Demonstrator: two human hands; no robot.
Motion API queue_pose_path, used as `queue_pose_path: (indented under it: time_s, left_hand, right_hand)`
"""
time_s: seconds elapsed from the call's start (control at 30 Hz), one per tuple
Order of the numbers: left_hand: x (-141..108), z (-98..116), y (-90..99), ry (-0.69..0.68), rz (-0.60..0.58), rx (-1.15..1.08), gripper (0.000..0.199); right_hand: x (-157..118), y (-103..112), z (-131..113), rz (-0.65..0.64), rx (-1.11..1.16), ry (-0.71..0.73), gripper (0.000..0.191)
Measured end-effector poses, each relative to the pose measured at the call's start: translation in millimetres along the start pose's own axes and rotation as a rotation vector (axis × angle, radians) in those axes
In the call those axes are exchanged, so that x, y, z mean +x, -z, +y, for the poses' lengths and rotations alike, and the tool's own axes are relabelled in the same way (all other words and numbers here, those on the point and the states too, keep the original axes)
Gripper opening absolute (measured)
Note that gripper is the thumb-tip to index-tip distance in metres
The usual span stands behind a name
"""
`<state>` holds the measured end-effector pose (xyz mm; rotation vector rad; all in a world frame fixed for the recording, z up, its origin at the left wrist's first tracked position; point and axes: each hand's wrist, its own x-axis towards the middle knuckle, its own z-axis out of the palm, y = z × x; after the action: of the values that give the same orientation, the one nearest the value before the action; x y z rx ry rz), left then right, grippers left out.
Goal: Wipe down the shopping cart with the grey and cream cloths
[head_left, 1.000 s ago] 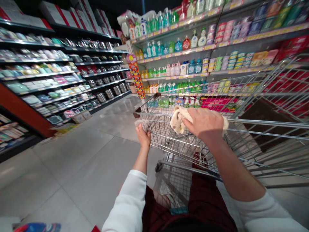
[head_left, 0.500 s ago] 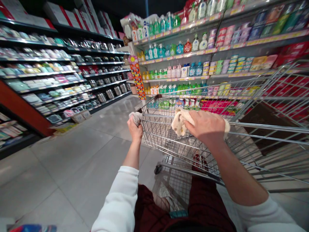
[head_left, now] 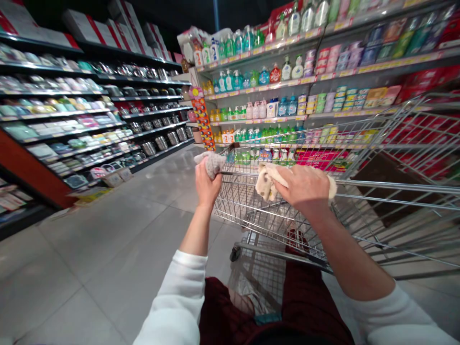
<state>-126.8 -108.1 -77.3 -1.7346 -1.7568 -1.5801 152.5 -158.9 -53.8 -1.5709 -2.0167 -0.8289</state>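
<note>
A wire shopping cart stands in front of me, its metal top rail running off to the right. My left hand is closed around a crumpled grey cloth at the cart's left front corner. My right hand wraps a cream cloth with brown spots over the top rail. The cloth sticks out on both sides of that hand, and its palm side is hidden.
Shelves of bottles and tubs rise behind the cart. Further shelves with pots and bowls line the left. A caster wheel sits low on the cart's left, near my legs. Grey tiled floor extends at left.
My left hand has moved slightly right and up with the grey cloth, which now shows more spread out. My right hand has shifted slightly left on the rail.
</note>
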Motion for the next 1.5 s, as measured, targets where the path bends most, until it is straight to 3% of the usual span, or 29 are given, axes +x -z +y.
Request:
queue_pose_path:
  time_s: [0.1,0.17,0.27,0.4,0.6,0.73,0.83,0.93,1.07,1.2,1.27,1.37,1.5]
  left_hand:
    - [14,40,-17.5,-0.057,-0.247,-0.017,0.048]
    - [11,50,-31.4,-0.004,-0.320,0.018,0.037]
    - [3,48,-44.2,0.067,-0.266,0.072,0.033]
    - [3,40,-47.0,0.044,-0.245,0.080,0.033]
    - [2,38,-47.5,0.003,-0.189,0.054,0.033]
    - [0,37,-49.3,0.005,-0.162,0.042,0.030]
    - [0,36,-50.6,0.004,-0.157,0.045,0.030]
    - [0,35,-51.7,0.004,-0.160,0.051,0.031]
    - [0,35,-52.1,0.001,-0.159,0.046,0.029]
    - [-1,35,-52.2,-0.001,-0.136,0.038,0.028]
    - [-1,34,-52.7,-0.002,-0.119,0.038,0.029]
    - [-1,32,-53.6,0.003,-0.099,0.038,0.030]
    - [-1,29,-53.6,-0.006,-0.100,0.029,0.029]
  right_hand:
    - [-6,-5,-1,0.065,0.033,0.028,0.041]
    - [-14,-12,-3,0.158,0.086,0.050,0.043]
    - [-32,-25,-10,0.283,0.196,0.109,0.040]
    - [-48,-34,-30,0.265,0.339,0.249,0.040]
    - [-33,-44,-51,0.361,0.276,0.204,0.040]
    - [-41,-83,-52,0.404,0.149,0.313,0.041]
    - [-67,-115,-57,0.366,0.143,0.365,0.038]
    - [-92,-130,-65,0.332,0.177,0.377,0.034]
    - [-91,-108,-63,0.284,0.221,0.362,0.032]
    - [-60,-57,-43,0.373,0.249,0.174,0.046]
    - [-47,-44,-32,0.383,0.243,0.092,0.052]
    - [-48,-57,-22,0.325,0.207,0.130,0.057]
    - [-88,-104,-28,0.286,0.193,0.315,0.046]
